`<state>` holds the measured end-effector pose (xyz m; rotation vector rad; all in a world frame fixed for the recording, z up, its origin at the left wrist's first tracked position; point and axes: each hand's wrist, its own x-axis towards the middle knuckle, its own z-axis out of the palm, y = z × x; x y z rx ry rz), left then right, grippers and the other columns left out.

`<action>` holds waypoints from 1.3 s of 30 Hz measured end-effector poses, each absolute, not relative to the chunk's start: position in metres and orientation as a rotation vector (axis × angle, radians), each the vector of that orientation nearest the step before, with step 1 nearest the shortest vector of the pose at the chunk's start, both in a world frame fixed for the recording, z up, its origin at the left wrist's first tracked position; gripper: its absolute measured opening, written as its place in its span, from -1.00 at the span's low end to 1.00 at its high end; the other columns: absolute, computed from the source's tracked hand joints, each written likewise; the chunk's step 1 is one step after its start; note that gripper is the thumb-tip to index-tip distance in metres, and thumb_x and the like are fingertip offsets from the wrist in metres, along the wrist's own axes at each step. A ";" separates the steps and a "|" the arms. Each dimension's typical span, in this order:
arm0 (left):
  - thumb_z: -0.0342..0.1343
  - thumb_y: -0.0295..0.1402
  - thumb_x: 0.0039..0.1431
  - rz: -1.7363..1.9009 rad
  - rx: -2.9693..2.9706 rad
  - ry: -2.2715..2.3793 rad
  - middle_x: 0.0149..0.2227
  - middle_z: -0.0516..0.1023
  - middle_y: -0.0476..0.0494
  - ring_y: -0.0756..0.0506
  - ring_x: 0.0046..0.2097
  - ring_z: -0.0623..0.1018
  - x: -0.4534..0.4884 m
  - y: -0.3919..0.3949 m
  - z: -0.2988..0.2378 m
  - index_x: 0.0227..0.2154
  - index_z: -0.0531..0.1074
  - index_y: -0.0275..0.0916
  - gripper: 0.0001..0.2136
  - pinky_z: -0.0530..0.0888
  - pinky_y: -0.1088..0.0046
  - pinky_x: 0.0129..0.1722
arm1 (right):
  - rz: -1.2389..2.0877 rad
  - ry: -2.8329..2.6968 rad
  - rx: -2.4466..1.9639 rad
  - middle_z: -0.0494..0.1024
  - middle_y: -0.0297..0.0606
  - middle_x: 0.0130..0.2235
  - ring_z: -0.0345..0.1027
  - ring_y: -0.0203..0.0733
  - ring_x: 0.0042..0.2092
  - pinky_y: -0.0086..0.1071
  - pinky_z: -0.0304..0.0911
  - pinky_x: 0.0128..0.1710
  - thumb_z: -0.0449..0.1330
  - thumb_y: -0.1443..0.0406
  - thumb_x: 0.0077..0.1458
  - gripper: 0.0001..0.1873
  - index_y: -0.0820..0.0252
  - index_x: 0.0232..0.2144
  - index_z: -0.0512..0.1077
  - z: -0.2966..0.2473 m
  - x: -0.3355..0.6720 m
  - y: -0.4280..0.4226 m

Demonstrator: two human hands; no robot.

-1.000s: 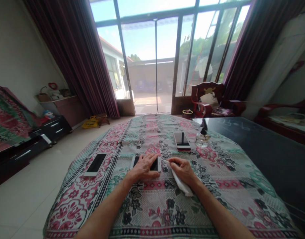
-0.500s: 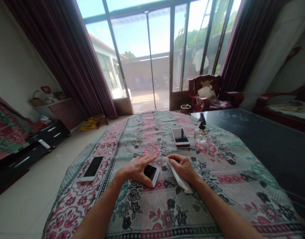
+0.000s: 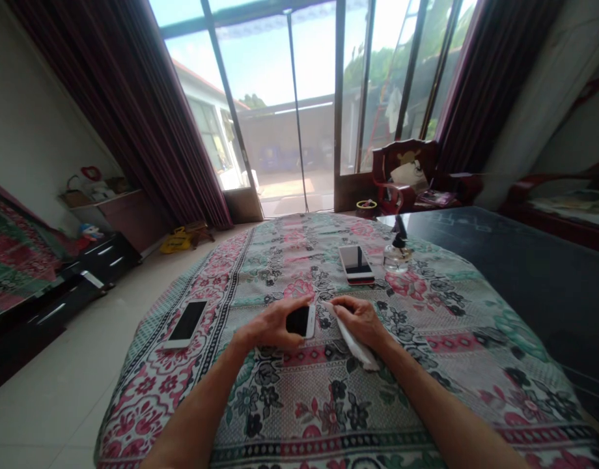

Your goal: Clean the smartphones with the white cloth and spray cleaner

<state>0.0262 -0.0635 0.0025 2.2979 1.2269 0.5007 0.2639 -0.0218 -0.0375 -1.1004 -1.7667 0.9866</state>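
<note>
The left hand [image 3: 271,327] is curled around a white phone [image 3: 303,321], with the thumb along its near edge and the fingers over its far edge. The left half of the dark screen is covered and the right end shows. The phone sits low over a floral cover [image 3: 309,404] that is spread on the tabletop [image 3: 524,286]. Whether it rests on the cover or is lifted just off it cannot be told.

Just right of the phone, the right hand [image 3: 362,319] is closed on a white cloth [image 3: 354,344]. The cloth's upper end is pinched between thumb and fingertips close to the phone's right end. The rest of the cloth trails down under the palm onto the cover, toward the person.

Well to the left of the phone, a second phone [image 3: 185,324] lies flat and screen up near the cover's edge. Beyond the phone and a little to the right lies a third phone [image 3: 357,263], also screen up, with a red edge showing along its near end. A small glass bottle [image 3: 397,256] with a dark top stands upright just right of that third phone. Farther right of the phone, the tabletop is bare, dark and glossy.
</note>
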 end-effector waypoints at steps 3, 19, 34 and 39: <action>0.24 -0.43 -0.15 0.675 2.057 1.129 0.14 0.39 -0.12 -0.19 0.04 0.45 0.013 -0.060 0.009 0.26 0.07 -0.11 -0.16 0.33 0.25 0.09 | 0.990 -1.760 -1.104 0.62 -0.23 -0.32 0.46 -0.12 -0.24 -0.34 0.28 -0.19 0.09 0.23 -0.03 -0.72 0.21 -0.38 0.57 -0.036 0.264 -0.022; 0.29 -0.40 -0.17 0.851 1.780 0.951 0.16 0.37 -0.22 -0.29 0.20 0.32 0.001 -0.053 0.006 0.25 0.13 -0.15 -0.16 0.13 0.10 0.23 | 0.950 -1.776 -1.097 0.63 -0.25 -0.32 0.48 -0.13 -0.25 -0.36 0.30 -0.19 0.09 0.25 -0.02 -0.74 0.19 -0.37 0.57 -0.038 0.264 -0.023; 0.21 -0.24 -0.12 0.410 2.382 1.732 -0.05 0.48 -0.23 -0.26 -0.03 0.44 0.037 -0.055 -0.011 0.19 0.21 -0.24 -0.27 0.40 0.25 -0.02 | 0.908 -1.794 -1.112 0.63 -0.23 -0.32 0.48 -0.11 -0.26 -0.32 0.32 -0.19 0.09 0.24 -0.03 -0.72 0.19 -0.38 0.57 -0.036 0.264 -0.024; 0.16 -0.24 -0.04 0.455 2.329 1.968 0.06 0.40 -0.27 -0.30 0.06 0.38 0.042 -0.052 -0.020 0.19 0.19 -0.22 -0.33 0.37 0.22 0.03 | 0.895 -1.812 -1.110 0.63 -0.23 -0.31 0.48 -0.11 -0.24 -0.33 0.31 -0.19 0.09 0.24 -0.03 -0.72 0.18 -0.37 0.57 -0.037 0.263 -0.023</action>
